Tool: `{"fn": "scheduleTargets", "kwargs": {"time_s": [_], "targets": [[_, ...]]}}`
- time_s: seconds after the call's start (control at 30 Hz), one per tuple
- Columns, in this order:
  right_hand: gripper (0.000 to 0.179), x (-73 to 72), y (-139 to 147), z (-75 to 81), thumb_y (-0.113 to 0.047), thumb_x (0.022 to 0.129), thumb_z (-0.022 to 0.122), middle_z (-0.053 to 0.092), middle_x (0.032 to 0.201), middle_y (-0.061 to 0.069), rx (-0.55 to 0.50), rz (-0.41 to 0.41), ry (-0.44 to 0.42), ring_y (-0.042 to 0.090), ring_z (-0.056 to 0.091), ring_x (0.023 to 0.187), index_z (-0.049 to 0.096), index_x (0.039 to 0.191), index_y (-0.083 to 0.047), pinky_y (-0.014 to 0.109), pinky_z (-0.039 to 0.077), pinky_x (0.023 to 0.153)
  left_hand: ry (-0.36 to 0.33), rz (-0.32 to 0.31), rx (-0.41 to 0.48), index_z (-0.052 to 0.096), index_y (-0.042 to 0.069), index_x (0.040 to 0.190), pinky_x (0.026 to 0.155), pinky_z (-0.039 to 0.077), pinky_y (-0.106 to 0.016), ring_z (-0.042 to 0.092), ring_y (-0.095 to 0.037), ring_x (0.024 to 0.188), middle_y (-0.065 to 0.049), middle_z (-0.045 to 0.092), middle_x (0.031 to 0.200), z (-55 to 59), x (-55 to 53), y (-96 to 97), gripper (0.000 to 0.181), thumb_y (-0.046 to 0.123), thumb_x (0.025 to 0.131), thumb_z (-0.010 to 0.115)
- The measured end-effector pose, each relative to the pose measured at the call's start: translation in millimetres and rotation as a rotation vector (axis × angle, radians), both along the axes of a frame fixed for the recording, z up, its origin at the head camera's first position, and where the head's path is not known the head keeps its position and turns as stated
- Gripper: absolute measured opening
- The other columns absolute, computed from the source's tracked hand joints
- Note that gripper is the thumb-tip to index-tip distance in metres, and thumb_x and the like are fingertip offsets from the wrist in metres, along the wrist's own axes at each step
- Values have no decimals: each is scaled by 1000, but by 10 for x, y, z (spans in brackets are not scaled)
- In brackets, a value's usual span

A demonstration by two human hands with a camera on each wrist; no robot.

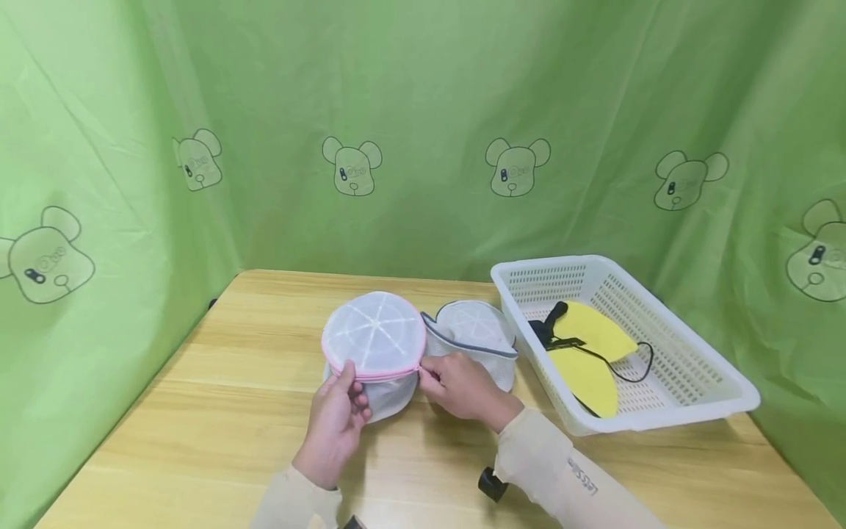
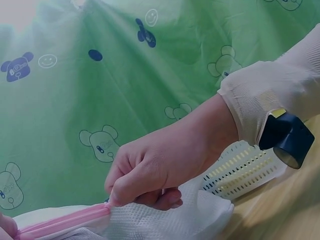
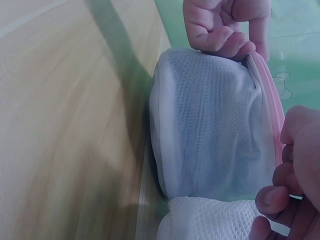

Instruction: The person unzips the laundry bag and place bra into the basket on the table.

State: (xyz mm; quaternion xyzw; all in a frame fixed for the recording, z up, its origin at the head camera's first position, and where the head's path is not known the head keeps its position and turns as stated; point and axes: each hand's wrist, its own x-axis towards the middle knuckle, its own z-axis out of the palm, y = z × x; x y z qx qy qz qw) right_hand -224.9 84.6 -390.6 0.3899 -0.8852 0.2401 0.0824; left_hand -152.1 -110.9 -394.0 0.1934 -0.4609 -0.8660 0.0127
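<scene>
A round white mesh laundry bag (image 1: 374,330) with a pink zipper rim stands on the table. My left hand (image 1: 335,419) grips its front rim, thumb on top and fingers curled beneath. At the right end of the pink zipper (image 2: 65,221), my right hand (image 1: 463,386) pinches what looks like the zipper pull, which the fingers mostly hide. In the right wrist view, the bag's mesh side (image 3: 215,120) shows between both hands. Just behind my right hand is a second white mesh bag (image 1: 472,323) with dark grey trim, its lid partly separated from its body.
A white slotted plastic basket (image 1: 717,400) stands on the right side of the wooden table (image 1: 218,397). Inside lie yellow cup-shaped pieces (image 1: 595,330) with black straps and a thin black cord. A green curtain (image 1: 429,235) with mouse-like cartoon heads surrounds the table.
</scene>
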Motion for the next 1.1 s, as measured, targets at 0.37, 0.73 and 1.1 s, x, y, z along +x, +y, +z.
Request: {"fn": "scheduleTargets", "kwargs": {"time_s": [0.37,0.73,1.1], "targets": [[33,-19,25,-5,-13,90,55,33,54,-13,-12,-23,29,2,34,50,40,61,-18,19,27,45,0,25,9,53,12,95,59,39,-19,44,-7,64,4,47,78,10,7,-28,21,32,101,52],[33,-47,47,-18,-12,89,54,31,54,-13,-12,-36,63,3,34,51,39,61,-18,20,28,46,-8,30,-1,53,11,98,59,39,-19,44,-7,65,4,48,78,17,10,-42,22,32,102,50],[33,-65,85,-19,-12,90,53,30,53,-12,-6,-55,51,2,32,49,38,61,-18,19,27,46,-2,33,8,54,12,96,58,39,-18,45,-6,64,5,48,77,17,20,-54,22,33,101,50]]}}
